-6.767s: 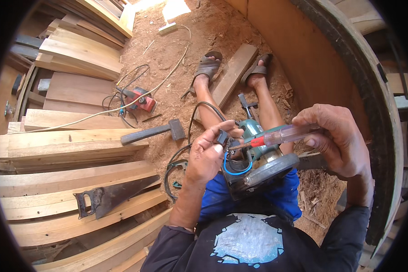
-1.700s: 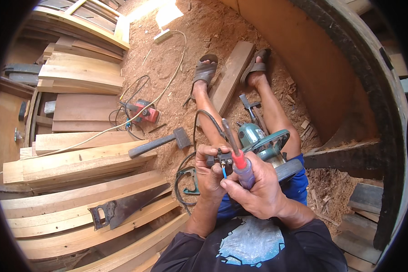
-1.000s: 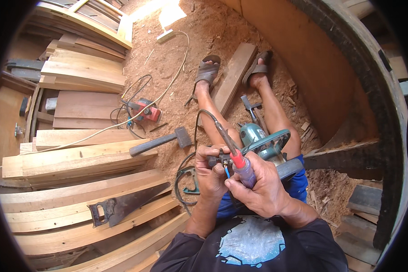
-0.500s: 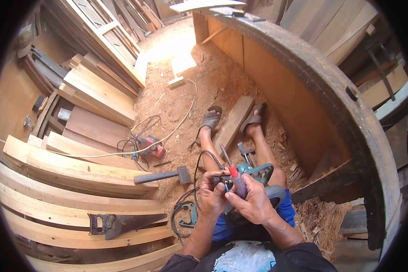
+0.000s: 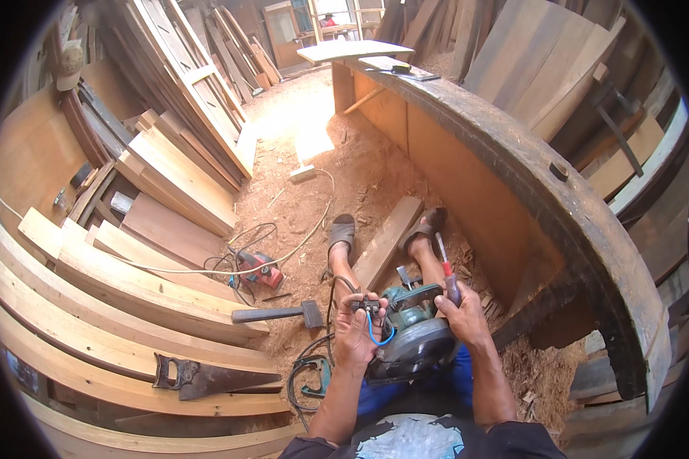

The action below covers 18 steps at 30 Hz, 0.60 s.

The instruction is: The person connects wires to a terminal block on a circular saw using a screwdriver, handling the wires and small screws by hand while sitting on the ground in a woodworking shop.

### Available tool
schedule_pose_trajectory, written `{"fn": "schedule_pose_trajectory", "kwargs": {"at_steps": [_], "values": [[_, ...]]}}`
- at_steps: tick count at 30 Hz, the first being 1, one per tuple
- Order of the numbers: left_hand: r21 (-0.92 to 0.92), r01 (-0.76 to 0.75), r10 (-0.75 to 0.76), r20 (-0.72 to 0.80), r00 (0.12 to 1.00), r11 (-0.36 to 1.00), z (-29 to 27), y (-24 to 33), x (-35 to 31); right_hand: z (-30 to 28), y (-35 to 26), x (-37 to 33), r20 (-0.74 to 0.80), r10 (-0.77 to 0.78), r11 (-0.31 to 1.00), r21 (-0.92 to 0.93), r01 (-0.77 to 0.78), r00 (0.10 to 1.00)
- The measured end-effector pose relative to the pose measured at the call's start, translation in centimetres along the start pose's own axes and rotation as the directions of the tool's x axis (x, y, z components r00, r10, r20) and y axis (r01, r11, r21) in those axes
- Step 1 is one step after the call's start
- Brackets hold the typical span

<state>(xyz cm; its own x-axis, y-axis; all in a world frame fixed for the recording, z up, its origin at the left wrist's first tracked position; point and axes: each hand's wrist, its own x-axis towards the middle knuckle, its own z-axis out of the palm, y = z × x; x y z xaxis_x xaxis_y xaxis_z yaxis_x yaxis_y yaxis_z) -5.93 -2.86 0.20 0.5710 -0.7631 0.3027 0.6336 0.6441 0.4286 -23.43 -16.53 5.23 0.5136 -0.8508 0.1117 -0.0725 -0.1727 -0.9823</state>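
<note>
A teal circular saw (image 5: 412,348) with a grey round guard rests at my lap. My left hand (image 5: 351,336), fingers closed, pinches a small black switch (image 5: 366,305) beside the saw. From the switch a blue wire (image 5: 380,340) loops toward the saw body, and a black cord rises next to it. My right hand (image 5: 465,315) is closed around a screwdriver (image 5: 449,280) with a red and purple handle, its metal shaft pointing up and away. That hand sits against the right end of the saw's handle.
To the left, a hammer (image 5: 279,313) and a handsaw (image 5: 207,378) lie on stacked timber. A red power tool (image 5: 262,270) and a cord (image 5: 314,229) are on the shaving-covered floor. A teal housing piece (image 5: 312,376) lies nearby. Along the right curves a long workbench (image 5: 513,130).
My right hand has moved right with the screwdriver, away from the switch. My left hand still holds the switch, and the blue wire shows more fully. The view has tilted upward.
</note>
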Motion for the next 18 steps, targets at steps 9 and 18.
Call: {"fn": "schedule_pose_trajectory", "kwargs": {"at_steps": [9, 18], "values": [[-0.054, -0.108, 0.111, 0.054, 0.992, 0.993, -0.7, 1.5, -1.6, -2.5, 6.1, -1.4, 0.304, -0.019, 0.926, 0.365, -0.098, 0.952], [-0.124, -0.076, 0.084, 0.065, 0.994, 0.989, -1.8, 2.2, -3.2, 0.4, 6.3, -3.9, 0.023, 0.3, 0.876, 0.391, -0.284, 0.954]]}}
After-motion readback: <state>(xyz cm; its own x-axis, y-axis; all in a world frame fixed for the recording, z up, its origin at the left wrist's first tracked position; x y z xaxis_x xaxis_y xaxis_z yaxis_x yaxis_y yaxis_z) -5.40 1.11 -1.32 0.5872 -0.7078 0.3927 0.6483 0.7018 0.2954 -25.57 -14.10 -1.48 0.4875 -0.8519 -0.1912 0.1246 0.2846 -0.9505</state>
